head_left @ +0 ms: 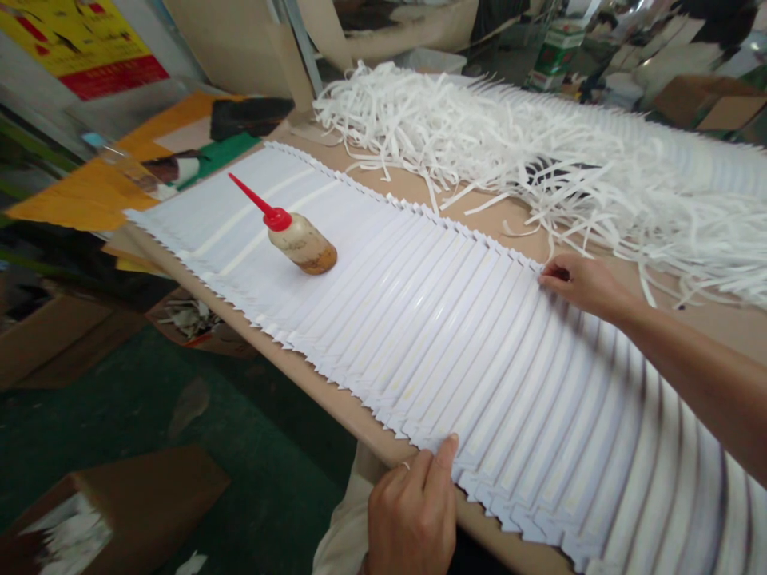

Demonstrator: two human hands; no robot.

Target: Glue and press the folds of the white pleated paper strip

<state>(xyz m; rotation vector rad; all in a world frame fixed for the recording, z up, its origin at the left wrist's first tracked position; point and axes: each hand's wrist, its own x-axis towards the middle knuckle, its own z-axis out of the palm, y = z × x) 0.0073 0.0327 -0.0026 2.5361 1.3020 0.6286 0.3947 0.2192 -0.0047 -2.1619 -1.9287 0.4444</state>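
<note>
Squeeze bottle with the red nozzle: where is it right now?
In the head view, the squeeze bottle lies on its side on the fanned white paper strips, left of centre, nozzle pointing up-left, well left of the right hand.

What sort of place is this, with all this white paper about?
Probably a small paper-goods workshop: a long fanned row of folded white paper lies on a work table, beside a heap of paper offcuts, a red-capped glue bottle and cardboard boxes.
</note>
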